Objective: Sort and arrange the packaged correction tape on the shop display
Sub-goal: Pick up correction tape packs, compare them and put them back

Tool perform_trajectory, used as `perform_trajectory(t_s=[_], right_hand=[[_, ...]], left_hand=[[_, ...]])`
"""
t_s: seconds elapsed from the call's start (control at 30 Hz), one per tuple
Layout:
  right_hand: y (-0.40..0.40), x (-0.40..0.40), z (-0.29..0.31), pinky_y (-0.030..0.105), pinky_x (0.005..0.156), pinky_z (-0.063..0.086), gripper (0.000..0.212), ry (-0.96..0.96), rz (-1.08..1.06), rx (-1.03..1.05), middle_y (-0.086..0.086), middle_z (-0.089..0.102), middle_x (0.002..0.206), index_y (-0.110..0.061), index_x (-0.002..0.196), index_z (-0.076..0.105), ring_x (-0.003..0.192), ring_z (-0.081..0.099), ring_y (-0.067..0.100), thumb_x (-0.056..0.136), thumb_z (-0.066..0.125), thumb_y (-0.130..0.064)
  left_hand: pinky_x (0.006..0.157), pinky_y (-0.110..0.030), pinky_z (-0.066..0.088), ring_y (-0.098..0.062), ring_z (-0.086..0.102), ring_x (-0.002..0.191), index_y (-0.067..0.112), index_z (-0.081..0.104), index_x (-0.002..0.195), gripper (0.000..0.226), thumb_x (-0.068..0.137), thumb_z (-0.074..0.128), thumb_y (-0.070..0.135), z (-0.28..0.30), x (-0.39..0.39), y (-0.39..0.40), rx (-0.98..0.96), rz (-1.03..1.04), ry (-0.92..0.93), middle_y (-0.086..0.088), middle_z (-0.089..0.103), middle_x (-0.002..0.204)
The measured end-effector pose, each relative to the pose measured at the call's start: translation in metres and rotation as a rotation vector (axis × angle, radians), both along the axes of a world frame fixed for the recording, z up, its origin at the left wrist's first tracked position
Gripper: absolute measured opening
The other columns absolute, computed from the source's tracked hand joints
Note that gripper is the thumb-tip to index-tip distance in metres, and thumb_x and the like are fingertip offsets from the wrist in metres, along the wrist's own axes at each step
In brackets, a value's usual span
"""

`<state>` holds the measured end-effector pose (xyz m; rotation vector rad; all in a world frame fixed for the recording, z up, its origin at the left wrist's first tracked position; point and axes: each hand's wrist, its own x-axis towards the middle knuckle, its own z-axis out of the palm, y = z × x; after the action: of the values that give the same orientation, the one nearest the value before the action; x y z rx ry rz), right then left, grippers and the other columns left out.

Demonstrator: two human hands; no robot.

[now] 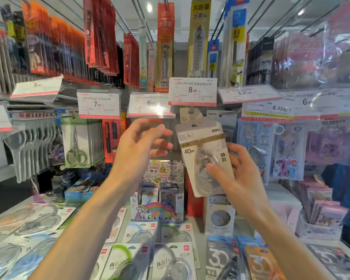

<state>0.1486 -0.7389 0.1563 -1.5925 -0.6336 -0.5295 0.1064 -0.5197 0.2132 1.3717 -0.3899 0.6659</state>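
A: Packaging first: where does the correction tape pack sit?

B: Up in front of the display, tilted, its hang hole just at the tip of the peg under the 8.00 price tag. Whether the hole is on the peg cannot be told. The card reads 40m.

A: And the right hand?

B: It grips the pack's lower part, thumb across the clear blister, fingers curled behind the card.

A: The left hand?

B: Raised beside the pack, fingers relaxed and spread, holding nothing, just below the 6.00 price tag.

A: Below?

B: More correction tape packs lie flat on the shelf, near My Little Pony boxes. Scissors hang at the left.
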Motion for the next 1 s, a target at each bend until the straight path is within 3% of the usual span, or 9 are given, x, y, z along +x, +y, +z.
perform_trajectory(t_s=[0.23,0.43,0.57,0.8,0.93,1.0], right_hand=[[0.003,-0.01,0.023,0.034,0.086,0.061,0.042,-0.084,0.036,0.032,-0.013,0.078,0.114,-0.048,0.116,0.056,0.104,0.075,0.01,0.084,0.076,-0.031],[0.004,-0.01,0.035,0.023,0.082,0.061,0.04,-0.077,0.054,0.025,-0.015,0.078,0.11,-0.042,0.118,0.058,0.101,0.076,0.007,0.091,0.078,-0.02],[0.01,-0.008,0.039,0.024,0.085,0.061,0.039,-0.053,0.0,0.006,-0.022,0.076,0.107,-0.043,0.116,0.059,0.101,0.073,0.001,0.09,0.079,-0.022],[0.014,-0.001,0.028,0.036,0.091,0.061,0.034,0.039,-0.041,0.081,-0.011,0.078,0.107,-0.041,0.112,0.06,0.102,0.074,0.007,0.089,0.08,-0.027],[0.022,0.014,0.025,0.019,0.082,0.057,0.039,0.056,-0.076,0.031,-0.029,0.075,0.097,-0.035,0.12,0.058,0.096,0.069,-0.01,0.088,0.081,-0.033],[0.029,0.024,0.023,0.017,0.083,0.054,0.042,0.083,-0.098,0.006,-0.023,0.076,0.095,-0.031,0.12,0.057,0.094,0.069,-0.011,0.087,0.081,-0.036]], left_hand=[[0.062,-0.023,0.055,-0.02,0.073,0.07,0.02,0.063,0.111,0.017,0.094,0.065,0.022,0.011,-0.007,0.003,0.039,-0.002,-0.105,-0.002,0.079,0.092],[0.063,-0.024,0.056,-0.02,0.073,0.071,0.017,0.064,0.113,0.02,0.093,0.066,0.021,0.011,-0.006,0.005,0.055,0.015,-0.117,-0.002,0.079,0.093],[0.063,-0.024,0.056,-0.021,0.073,0.071,0.018,0.065,0.112,0.018,0.094,0.066,0.019,0.012,-0.006,0.005,0.07,0.025,-0.123,-0.003,0.079,0.093],[0.063,-0.024,0.055,-0.021,0.072,0.071,0.018,0.065,0.112,0.013,0.1,0.063,0.012,0.01,-0.005,0.009,0.082,0.041,-0.108,-0.002,0.079,0.093],[0.062,-0.022,0.054,-0.019,0.071,0.069,0.018,0.065,0.111,0.013,0.1,0.063,0.011,0.008,-0.004,0.007,0.093,0.045,-0.106,-0.001,0.078,0.091],[0.061,-0.022,0.054,-0.018,0.071,0.069,0.017,0.065,0.111,0.013,0.1,0.063,0.011,0.004,-0.001,0.008,0.104,0.05,-0.099,0.0,0.078,0.091]])
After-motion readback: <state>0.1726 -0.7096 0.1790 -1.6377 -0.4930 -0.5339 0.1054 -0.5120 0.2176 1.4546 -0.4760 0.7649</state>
